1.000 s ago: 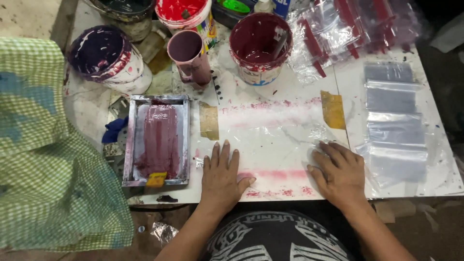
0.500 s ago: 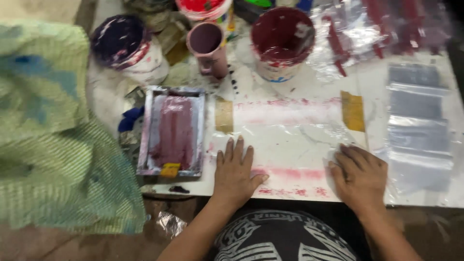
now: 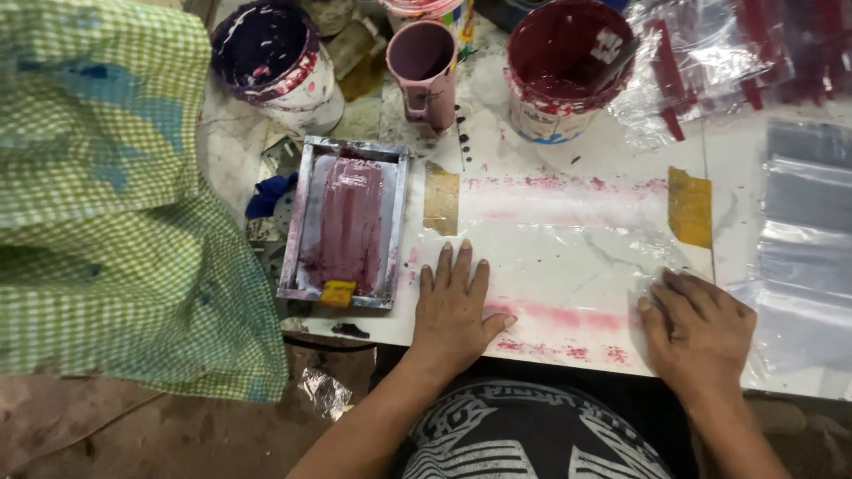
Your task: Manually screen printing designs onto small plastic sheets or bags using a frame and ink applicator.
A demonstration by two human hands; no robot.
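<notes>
Where ink streaks it, hands (image 3: 453, 306) flat on glossy plastic sheet (image 3: 568, 257)

A paint-stained white worktable (image 3: 568, 151) stands over a dusty brown floor (image 3: 133, 435).

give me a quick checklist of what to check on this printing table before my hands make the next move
1. Left hand flat on the clear sheet, holding nothing: ok.
2. Right hand resting at the sheet's right edge, holding nothing: ok.
3. Sheet taped down with yellow tape at both ends: ok.
4. Printing frame lying flat beside the left hand, loaded with maroon ink: ok.
5. Sheet clean: not ok, pink smears along its top and bottom.
6. Ink bucket upright, open: ok.
</notes>
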